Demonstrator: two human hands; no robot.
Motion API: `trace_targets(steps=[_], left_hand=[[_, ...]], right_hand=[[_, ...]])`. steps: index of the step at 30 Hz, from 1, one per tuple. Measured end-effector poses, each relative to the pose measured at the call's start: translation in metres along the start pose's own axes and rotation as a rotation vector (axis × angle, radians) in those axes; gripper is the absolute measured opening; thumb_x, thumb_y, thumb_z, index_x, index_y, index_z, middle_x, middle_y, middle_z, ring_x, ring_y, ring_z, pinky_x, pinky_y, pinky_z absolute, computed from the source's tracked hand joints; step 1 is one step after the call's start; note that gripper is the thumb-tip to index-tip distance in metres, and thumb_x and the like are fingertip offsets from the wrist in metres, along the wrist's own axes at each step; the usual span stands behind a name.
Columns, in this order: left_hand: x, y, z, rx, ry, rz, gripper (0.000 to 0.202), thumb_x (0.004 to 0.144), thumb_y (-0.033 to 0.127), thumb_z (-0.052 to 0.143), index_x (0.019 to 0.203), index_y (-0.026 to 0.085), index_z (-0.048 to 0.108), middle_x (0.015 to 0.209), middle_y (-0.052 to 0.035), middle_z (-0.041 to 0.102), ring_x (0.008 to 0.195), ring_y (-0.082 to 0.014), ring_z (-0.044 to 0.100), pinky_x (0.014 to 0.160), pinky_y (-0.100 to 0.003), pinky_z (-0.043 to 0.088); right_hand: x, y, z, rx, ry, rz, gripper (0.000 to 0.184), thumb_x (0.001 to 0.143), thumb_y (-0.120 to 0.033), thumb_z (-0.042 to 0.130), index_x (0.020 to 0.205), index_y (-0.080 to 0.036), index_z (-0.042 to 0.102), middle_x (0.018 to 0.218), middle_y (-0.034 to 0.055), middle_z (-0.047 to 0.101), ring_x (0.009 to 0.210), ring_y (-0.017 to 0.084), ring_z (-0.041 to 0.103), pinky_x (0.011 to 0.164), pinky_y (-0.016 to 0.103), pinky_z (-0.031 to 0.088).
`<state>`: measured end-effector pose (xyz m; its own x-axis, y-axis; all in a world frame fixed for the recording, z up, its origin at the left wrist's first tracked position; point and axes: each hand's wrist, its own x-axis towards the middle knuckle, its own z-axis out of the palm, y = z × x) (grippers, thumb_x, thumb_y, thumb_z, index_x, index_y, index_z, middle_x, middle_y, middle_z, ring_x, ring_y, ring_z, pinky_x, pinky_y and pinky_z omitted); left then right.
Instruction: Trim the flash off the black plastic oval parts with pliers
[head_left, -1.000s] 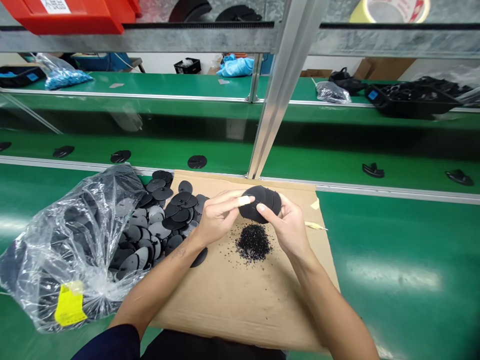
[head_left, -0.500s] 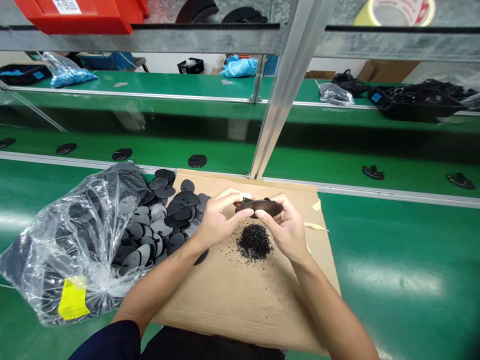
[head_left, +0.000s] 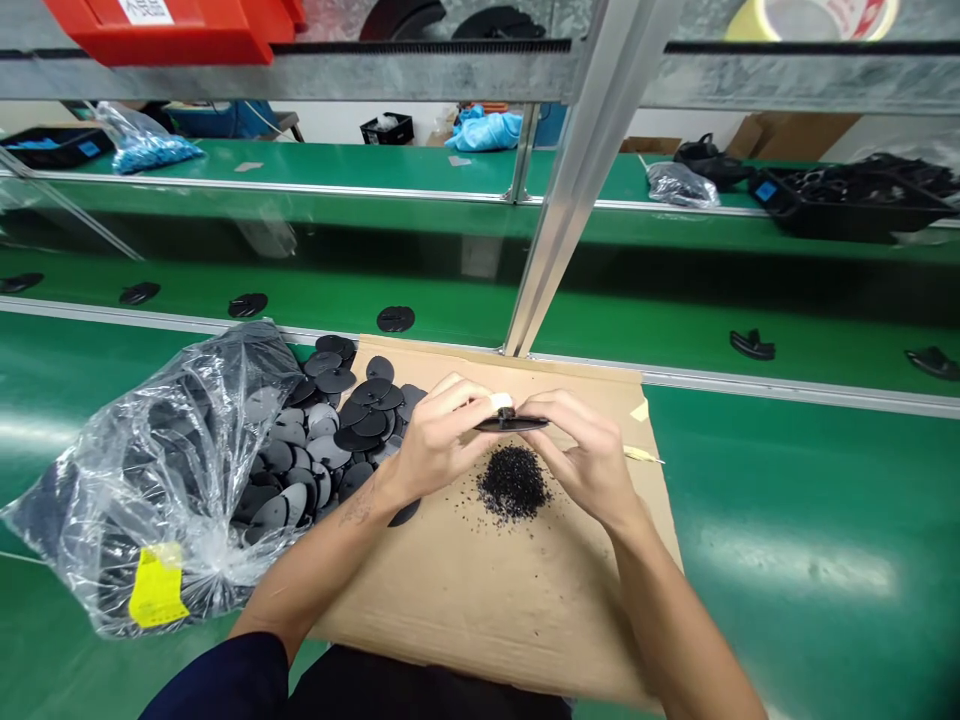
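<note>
Gripping one black disc [head_left: 513, 425] between left hand [head_left: 441, 440] and right hand [head_left: 589, 450], nearly edge-on.
Both hands are pinching its opposite sides in narrow grips, holding it above the cardboard sheet [head_left: 480, 590], near a heap of small black pieces [head_left: 514, 483]. Loose black discs [head_left: 328, 450] are lying left of the heap, beside a clear plastic bag [head_left: 172, 470] bearing a yellow label [head_left: 157, 590]. A pale wrap [head_left: 501, 401] is covering part of one left-hand finger.

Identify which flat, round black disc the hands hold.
The flat black disc seen nearly edge-on between the left hand and right hand; the loose black discs beside the clear plastic bag lie unheld.
</note>
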<state>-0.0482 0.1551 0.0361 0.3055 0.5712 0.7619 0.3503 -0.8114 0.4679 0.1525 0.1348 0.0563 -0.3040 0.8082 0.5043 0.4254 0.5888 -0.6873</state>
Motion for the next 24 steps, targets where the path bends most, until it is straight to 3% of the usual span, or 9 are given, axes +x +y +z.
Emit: trace_targets(steps=[3, 8, 18, 24], left_hand=[[0.001, 0.003, -0.002, -0.058, -0.016, 0.009, 0.023, 0.095, 0.029, 0.068, 0.114, 0.018, 0.071, 0.092, -0.0071, 0.072, 0.085, -0.0175, 0.062, 0.074, -0.031, 0.051], [0.002, 0.005, -0.004, -0.235, -0.006, 0.035, 0.023, 0.095, 0.03, 0.068, 0.115, 0.018, 0.07, 0.101, -0.0083, 0.074, 0.091, -0.0169, 0.067, 0.08, -0.032, 0.054], [0.002, 0.01, 0.002, -0.182, 0.074, 0.109, 0.018, 0.092, 0.029, 0.072, 0.103, 0.016, 0.071, 0.088, -0.0062, 0.075, 0.079, -0.0141, 0.069, 0.071, -0.028, 0.055], [0.003, 0.008, -0.003, -0.199, -0.052, 0.061, 0.025, 0.095, 0.033, 0.069, 0.11, 0.014, 0.069, 0.093, -0.0081, 0.073, 0.084, -0.0161, 0.066, 0.076, -0.031, 0.055]], right_hand=[[-0.001, 0.001, -0.004, 0.023, -0.016, -0.084, 0.015, 0.092, -0.018, 0.066, 0.1, -0.026, 0.076, 0.093, 0.0062, 0.075, 0.084, 0.021, 0.071, 0.076, 0.038, 0.059], [-0.003, 0.004, 0.002, 0.093, -0.002, -0.166, 0.024, 0.093, -0.014, 0.064, 0.11, -0.026, 0.076, 0.1, 0.0055, 0.077, 0.087, 0.018, 0.073, 0.076, 0.034, 0.062], [-0.006, 0.001, -0.012, 0.001, -0.104, -0.209, 0.031, 0.095, -0.012, 0.06, 0.122, -0.021, 0.073, 0.111, 0.0094, 0.078, 0.097, 0.019, 0.076, 0.084, 0.032, 0.066], [-0.007, 0.001, -0.011, -0.051, -0.091, -0.194, 0.026, 0.095, -0.014, 0.062, 0.116, -0.02, 0.075, 0.108, 0.009, 0.079, 0.094, 0.019, 0.077, 0.084, 0.032, 0.066]])
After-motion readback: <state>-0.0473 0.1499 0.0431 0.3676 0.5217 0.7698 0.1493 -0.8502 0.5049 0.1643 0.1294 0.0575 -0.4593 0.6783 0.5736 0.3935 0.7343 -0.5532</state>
